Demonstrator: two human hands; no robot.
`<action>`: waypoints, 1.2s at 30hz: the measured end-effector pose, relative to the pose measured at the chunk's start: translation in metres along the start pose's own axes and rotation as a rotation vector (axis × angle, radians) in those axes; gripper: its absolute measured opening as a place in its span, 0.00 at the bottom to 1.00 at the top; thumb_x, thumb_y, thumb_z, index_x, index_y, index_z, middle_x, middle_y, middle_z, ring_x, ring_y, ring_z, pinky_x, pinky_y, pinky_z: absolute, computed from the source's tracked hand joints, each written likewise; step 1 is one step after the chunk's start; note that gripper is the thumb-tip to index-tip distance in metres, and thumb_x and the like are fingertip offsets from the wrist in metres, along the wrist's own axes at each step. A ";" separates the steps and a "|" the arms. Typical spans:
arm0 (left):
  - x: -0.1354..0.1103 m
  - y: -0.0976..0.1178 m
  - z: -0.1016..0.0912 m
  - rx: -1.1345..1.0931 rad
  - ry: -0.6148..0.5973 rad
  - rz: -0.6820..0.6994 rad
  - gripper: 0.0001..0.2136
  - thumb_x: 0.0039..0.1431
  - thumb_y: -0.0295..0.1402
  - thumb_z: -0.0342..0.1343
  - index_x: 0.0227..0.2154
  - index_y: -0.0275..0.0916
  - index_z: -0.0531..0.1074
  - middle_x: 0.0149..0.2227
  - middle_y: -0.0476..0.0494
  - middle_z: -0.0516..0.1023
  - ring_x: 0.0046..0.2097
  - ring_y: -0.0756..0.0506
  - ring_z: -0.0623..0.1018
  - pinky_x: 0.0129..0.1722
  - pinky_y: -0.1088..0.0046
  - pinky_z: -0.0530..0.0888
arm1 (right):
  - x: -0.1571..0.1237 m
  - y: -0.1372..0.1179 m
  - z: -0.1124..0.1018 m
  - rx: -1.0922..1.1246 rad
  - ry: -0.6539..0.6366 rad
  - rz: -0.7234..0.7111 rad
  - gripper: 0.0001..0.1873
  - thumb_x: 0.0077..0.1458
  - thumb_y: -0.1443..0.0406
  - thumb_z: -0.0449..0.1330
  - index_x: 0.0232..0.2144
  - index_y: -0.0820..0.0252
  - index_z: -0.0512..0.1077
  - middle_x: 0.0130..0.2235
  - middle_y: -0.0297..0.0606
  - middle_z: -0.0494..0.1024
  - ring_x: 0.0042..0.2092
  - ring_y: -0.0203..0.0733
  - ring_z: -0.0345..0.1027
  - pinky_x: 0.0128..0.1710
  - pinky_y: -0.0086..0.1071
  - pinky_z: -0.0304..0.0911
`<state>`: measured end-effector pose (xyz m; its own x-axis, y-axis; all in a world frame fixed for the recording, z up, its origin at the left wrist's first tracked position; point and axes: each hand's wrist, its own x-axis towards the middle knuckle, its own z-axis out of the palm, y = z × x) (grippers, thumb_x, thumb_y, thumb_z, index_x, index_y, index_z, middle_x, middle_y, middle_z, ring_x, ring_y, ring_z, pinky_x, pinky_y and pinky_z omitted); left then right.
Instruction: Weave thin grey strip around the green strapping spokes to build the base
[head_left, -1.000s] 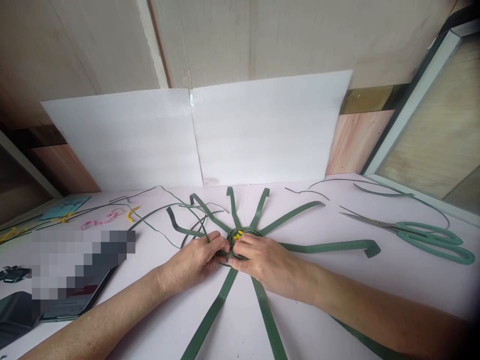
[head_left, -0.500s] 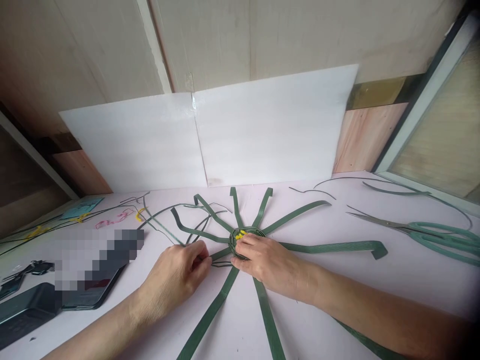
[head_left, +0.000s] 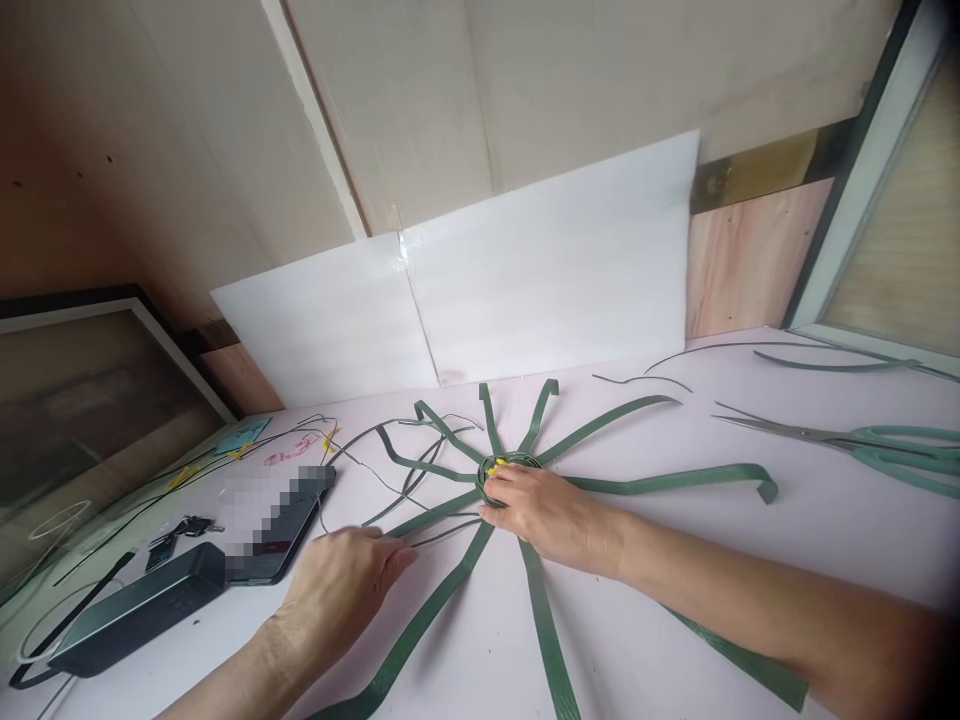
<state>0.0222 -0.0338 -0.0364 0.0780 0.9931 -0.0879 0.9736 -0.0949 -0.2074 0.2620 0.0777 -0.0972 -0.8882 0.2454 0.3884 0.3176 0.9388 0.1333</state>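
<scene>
Low in the frame, left of centre, the left hand (head_left: pixel 341 585) pinches a thin dark strand (head_left: pixel 442 533). Beyond it, at centre, the right hand (head_left: pixel 541 512) presses fingers together on the woven green hub (head_left: pixel 501 467) (strips radiate outward). Scissors (head_left: pixel 862 442) lie far right.

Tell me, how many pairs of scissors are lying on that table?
1. The green-handled scissors lie at the table's far right, blades pointing left toward the woven green strips. Their handles are cut off by the picture's edge; nothing suggests another pair.
</scene>
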 end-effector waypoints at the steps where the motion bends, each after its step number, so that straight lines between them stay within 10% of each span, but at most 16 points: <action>1: 0.004 0.002 -0.003 0.047 0.031 0.049 0.20 0.68 0.38 0.42 0.30 0.42 0.80 0.31 0.41 0.76 0.36 0.41 0.76 0.34 0.68 0.68 | 0.000 0.000 -0.001 -0.004 0.000 -0.003 0.16 0.53 0.81 0.51 0.37 0.63 0.73 0.35 0.40 0.69 0.40 0.44 0.59 0.39 0.36 0.61; 6: 0.024 0.004 -0.001 -0.088 0.057 0.008 0.18 0.65 0.29 0.44 0.20 0.36 0.72 0.33 0.44 0.74 0.30 0.49 0.74 0.33 0.73 0.67 | 0.001 -0.002 -0.006 -0.029 -0.003 -0.006 0.16 0.53 0.81 0.51 0.36 0.63 0.73 0.34 0.39 0.69 0.38 0.43 0.59 0.38 0.35 0.61; 10: 0.029 0.000 0.006 -0.146 0.047 0.007 0.06 0.60 0.30 0.51 0.32 0.41 0.72 0.36 0.47 0.75 0.34 0.48 0.76 0.34 0.74 0.68 | 0.000 -0.002 -0.008 -0.041 -0.005 -0.017 0.14 0.54 0.80 0.52 0.35 0.63 0.73 0.35 0.40 0.69 0.38 0.43 0.59 0.38 0.35 0.62; 25: 0.056 -0.015 -0.042 0.362 0.023 0.249 0.10 0.58 0.20 0.46 0.35 0.37 0.70 0.35 0.42 0.75 0.38 0.43 0.76 0.37 0.69 0.69 | -0.001 -0.001 -0.006 -0.126 -0.006 -0.064 0.13 0.58 0.79 0.51 0.30 0.63 0.71 0.34 0.39 0.70 0.36 0.41 0.59 0.36 0.34 0.61; 36: 0.018 -0.011 -0.058 -0.181 -0.176 0.183 0.16 0.65 0.42 0.44 0.28 0.40 0.70 0.27 0.50 0.72 0.28 0.49 0.69 0.26 0.75 0.63 | -0.001 -0.001 -0.003 -0.105 0.010 -0.057 0.12 0.57 0.79 0.52 0.29 0.63 0.71 0.35 0.39 0.69 0.37 0.42 0.60 0.37 0.36 0.61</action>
<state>0.0258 -0.0113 0.0211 0.2327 0.9320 -0.2781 0.9704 -0.2414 0.0030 0.2637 0.0760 -0.0946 -0.9028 0.1894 0.3860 0.3002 0.9204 0.2504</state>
